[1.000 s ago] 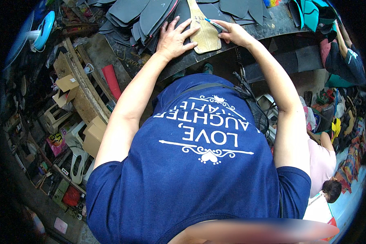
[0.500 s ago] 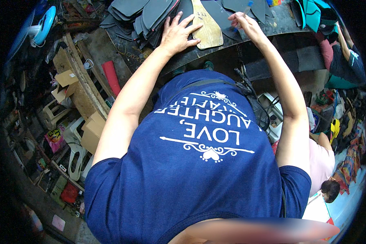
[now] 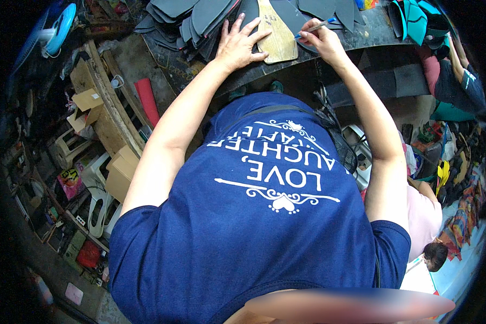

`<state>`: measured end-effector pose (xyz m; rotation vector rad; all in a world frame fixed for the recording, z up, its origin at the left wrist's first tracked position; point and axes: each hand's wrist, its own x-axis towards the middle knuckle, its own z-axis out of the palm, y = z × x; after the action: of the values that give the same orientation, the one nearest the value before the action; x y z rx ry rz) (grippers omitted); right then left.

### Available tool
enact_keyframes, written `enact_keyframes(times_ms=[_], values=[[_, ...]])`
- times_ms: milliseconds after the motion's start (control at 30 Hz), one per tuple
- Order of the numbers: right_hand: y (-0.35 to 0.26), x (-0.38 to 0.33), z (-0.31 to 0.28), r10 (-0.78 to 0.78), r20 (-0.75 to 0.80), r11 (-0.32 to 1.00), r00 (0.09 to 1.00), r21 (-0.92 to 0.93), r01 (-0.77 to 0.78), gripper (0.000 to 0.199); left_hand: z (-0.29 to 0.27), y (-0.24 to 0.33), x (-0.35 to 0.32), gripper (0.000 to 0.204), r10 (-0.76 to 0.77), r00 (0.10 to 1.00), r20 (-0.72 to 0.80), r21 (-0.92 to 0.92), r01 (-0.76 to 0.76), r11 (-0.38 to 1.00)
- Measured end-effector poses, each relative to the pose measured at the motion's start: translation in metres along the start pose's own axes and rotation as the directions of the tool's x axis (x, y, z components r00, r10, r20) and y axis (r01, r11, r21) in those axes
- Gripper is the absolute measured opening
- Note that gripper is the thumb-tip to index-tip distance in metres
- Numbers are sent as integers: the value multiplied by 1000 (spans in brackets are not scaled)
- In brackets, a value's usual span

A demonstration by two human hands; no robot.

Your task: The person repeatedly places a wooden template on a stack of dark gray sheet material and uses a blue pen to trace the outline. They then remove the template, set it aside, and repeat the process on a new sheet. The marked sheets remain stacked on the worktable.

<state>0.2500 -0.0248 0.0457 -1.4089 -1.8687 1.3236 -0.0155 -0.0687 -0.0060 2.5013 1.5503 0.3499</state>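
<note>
A tan wooden paddle-shaped template (image 3: 278,42) lies on dark grey sheet material (image 3: 291,20) at the table's near edge. My left hand (image 3: 239,47) rests flat with its fingers spread, the fingertips reaching the template's left edge. On the other side, my right hand (image 3: 325,44) is closed around a blue-capped pen (image 3: 322,25). The pen slants, its tip down beside the template's right edge. Whether the tip touches the sheet, I cannot tell.
Stacked dark cut pieces (image 3: 205,22) lie left of my hands, with more pieces (image 3: 329,9) beyond the right one. Teal pieces (image 3: 414,21) sit at the far right near another person (image 3: 453,75). A blue fan (image 3: 59,31) stands far left; cardboard boxes (image 3: 123,171) are below it.
My right hand has turned and come slightly nearer, and the pen has gone from nearly upright to slanted. My left hand and the template stay almost where they were.
</note>
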Motion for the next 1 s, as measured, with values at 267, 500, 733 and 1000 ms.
enact_keyframes(times_ms=[267, 500, 733, 1000], values=[[0, -2, 8, -167, 32, 893, 985, -419, 165, 13, 1, -1, 1, 68, 1, 1000, 1, -7, -1, 1000], [-6, 10, -1, 48, 62, 985, 997, -166, -38, 17, 0, 4, 2, 68, -23, 999, 45, 45, 21, 999], [1, -6, 6, 225, -63, 894, 972, 411, -180, 20, -4, 6, 3, 69, -34, 998, 47, 49, 32, 998], [-12, -4, 11, 27, -99, 987, 995, -156, -43, 19, -16, 16, 6, 68, -65, 993, 99, 88, 56, 995]])
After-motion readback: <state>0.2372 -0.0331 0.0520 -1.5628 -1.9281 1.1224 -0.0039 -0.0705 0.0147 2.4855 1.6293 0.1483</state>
